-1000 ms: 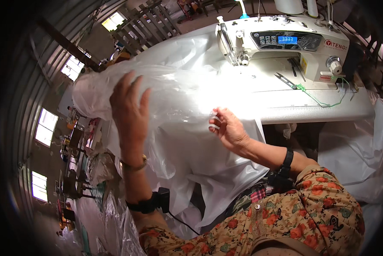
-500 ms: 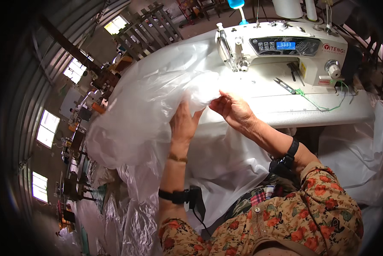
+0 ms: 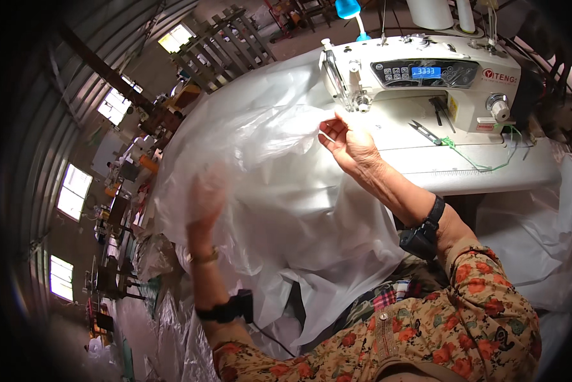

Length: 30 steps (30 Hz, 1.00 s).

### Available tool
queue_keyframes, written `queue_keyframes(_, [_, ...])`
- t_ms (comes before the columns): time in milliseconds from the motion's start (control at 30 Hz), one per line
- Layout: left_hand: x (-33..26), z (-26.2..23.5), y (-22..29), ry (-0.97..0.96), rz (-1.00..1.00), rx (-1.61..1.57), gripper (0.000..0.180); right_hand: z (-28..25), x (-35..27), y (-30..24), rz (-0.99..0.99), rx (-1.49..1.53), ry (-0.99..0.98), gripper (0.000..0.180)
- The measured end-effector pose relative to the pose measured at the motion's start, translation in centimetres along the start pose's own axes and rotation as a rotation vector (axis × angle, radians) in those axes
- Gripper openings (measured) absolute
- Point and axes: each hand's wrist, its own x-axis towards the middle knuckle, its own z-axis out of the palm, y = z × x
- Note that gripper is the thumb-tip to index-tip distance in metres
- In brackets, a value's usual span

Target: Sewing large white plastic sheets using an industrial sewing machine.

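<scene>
A large translucent white plastic sheet [image 3: 279, 204] drapes over the left of the sewing table and down across my lap. My right hand [image 3: 351, 141] is raised just in front of the needle area of the white sewing machine [image 3: 439, 67], its fingers curled and pinching the sheet's edge. Over the left part of the sheet is my left hand [image 3: 207, 194], smeared by motion, so its fingers cannot be made out. A thin fold of plastic stretches leftward from my right fingertips.
Thread snips [image 3: 426, 132] lie on the sewing table [image 3: 420, 162] beside a green thread [image 3: 490, 167]. Small dark tools [image 3: 440, 109] rest under the machine arm. A blue-headed lamp [image 3: 348, 9] stands behind. More plastic [image 3: 528, 223] hangs at right; a metal rack [image 3: 225, 44] stands far left.
My left hand has swung left and slightly down, away from my right hand. The bunched plastic between them has spread flatter. My right hand has shifted slightly, staying near the machine.
</scene>
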Motion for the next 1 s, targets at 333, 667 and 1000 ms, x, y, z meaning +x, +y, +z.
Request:
queue_keyframes(333, [-4.4,-16.2,19.2,-0.46,-0.611,-0.43,0.028,-2.9,-4.1,4.3,0.221,-0.075,0.059,0.013])
queue_keyframes(667, [-43.7,-8.9,19.5,-0.863,-0.759,0.008,0.052,-6.3,-6.8,6.5,0.36,-0.342,0.105,0.013])
queue_keyframes(1000, [-7.9,-2.1,24.9,-0.422,-0.473,-0.855,0.041,-9.7,-11.0,7.2,0.538,-0.476,-0.049,0.015])
